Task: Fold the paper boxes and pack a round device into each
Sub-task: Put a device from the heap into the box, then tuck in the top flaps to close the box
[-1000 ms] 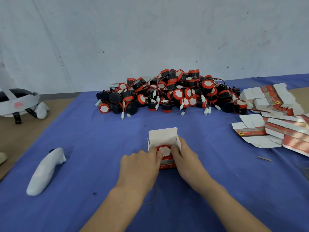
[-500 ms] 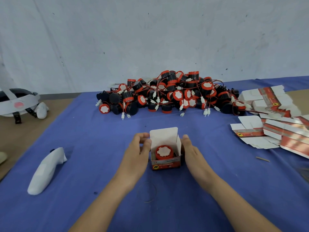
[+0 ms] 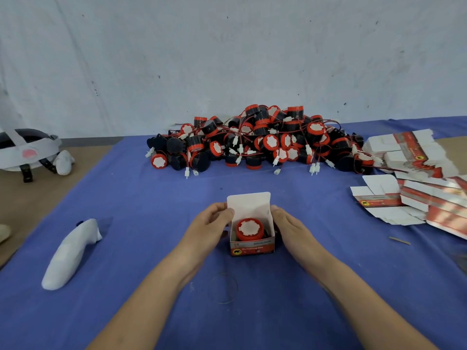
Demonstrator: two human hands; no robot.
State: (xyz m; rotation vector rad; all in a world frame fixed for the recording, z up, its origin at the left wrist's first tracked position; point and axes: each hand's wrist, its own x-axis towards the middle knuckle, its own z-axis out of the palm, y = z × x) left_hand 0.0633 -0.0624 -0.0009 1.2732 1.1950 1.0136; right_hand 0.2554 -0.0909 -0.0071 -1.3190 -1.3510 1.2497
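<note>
box (image 3: 252, 245) lid up, red front | device (image 3: 249, 228) inside, red rim/white top | L hand (image 3: 208, 224) fingers pinch left flap | R hand (image 3: 290, 229) fingers flat vs right side

The round device (image 3: 249, 228) only shows its red-and-white top, the rest is down behind the walls of the box (image 3: 251, 245). The print on the box front is too small to read. On the right hand (image 3: 290, 227) the fingertips vanish behind the box's right side, and it's hard to tell whether the left hand (image 3: 207, 228) pinches the side flap or just touches it. The flat boxes (image 3: 429, 198) run off the right edge, the headset (image 3: 25, 150) off the left — both forearms off the bottom.
</note>
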